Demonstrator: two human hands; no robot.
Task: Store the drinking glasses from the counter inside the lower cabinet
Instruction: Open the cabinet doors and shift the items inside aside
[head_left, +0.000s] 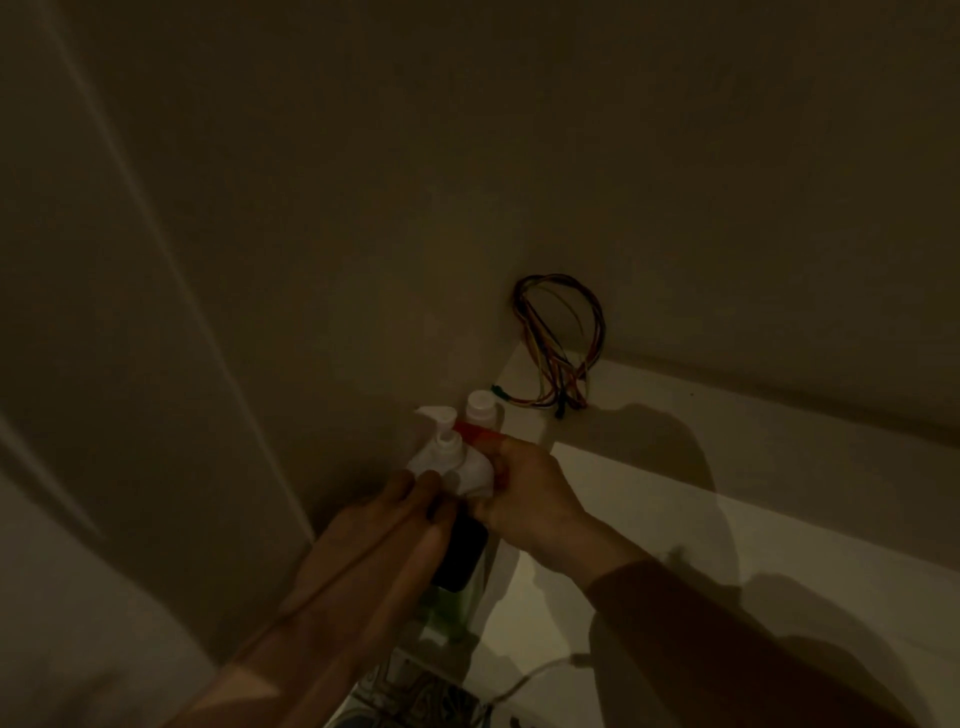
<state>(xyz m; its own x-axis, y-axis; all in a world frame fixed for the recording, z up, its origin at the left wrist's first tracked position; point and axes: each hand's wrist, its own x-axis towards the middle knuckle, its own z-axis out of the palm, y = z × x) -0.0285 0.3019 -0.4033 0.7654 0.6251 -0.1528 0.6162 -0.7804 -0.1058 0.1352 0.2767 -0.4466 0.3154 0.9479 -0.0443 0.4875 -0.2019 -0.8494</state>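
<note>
The scene is very dim and no drinking glass or cabinet is visible. My left hand (400, 509) and my right hand (530, 493) meet at a cluster of white plastic bottles in a wall corner. The left fingers press around a small white bottle (445, 451) with a narrow cap. The right hand curls around a white bottle (475, 470) that carries a red band. Behind them stands another white capped bottle (479, 405). A dark object (461, 558) and a greenish bottle (448, 610) sit just below the hands.
A bundle of coloured wires (563, 343) hangs from the wall onto a pale ledge (701, 467) on the right. A thin cable (524, 680) lies at the bottom. Plain walls close in on the left and behind.
</note>
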